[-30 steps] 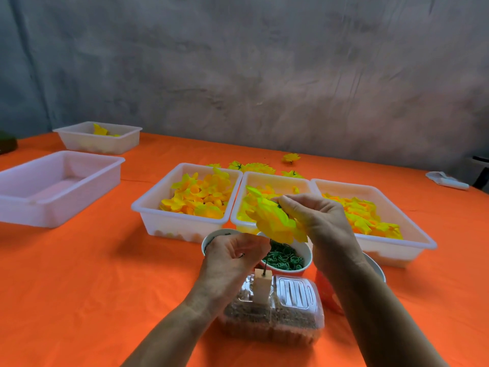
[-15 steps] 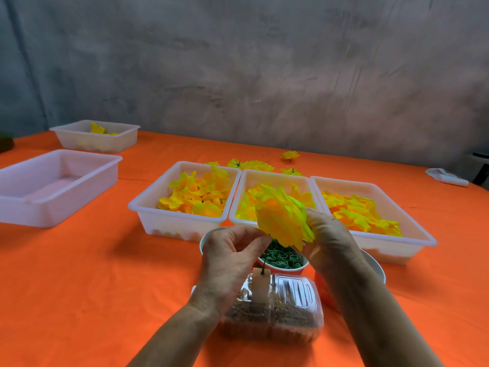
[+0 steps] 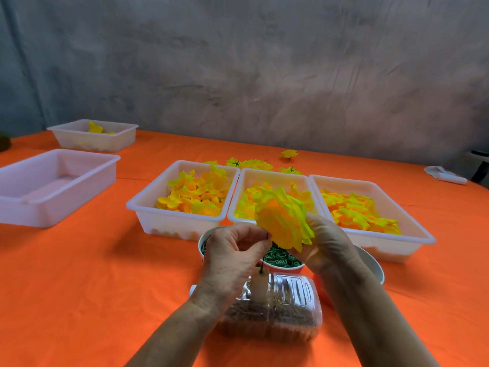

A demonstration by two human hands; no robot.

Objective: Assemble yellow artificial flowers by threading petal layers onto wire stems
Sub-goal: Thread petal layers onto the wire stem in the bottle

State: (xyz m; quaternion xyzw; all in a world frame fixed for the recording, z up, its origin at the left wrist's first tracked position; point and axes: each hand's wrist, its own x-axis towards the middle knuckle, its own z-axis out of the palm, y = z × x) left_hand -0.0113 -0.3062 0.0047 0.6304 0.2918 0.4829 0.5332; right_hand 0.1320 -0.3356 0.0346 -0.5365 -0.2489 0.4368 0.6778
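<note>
Since a second ago the yellow flower head point(image 3: 284, 217) has turned from draping over the right hand's fingertips to standing on edge, its underside facing the left hand, and the right hand point(image 3: 326, 241) has dropped from above it to behind it. The left hand point(image 3: 234, 251) stays where it was, fingers curled, thumb and forefinger pinching the thin dark wire stem point(image 3: 267, 236) just below the petals (a pale tag point(image 3: 259, 286) hangs from the stem's lower end). The right hand cups the flower from the back, fingers mostly hidden by petals, holding it over the cup of green parts point(image 3: 281, 258). Beyond stand three white trays of yellow petals point(image 3: 195, 194) on the orange table point(image 3: 79, 274).
</note>
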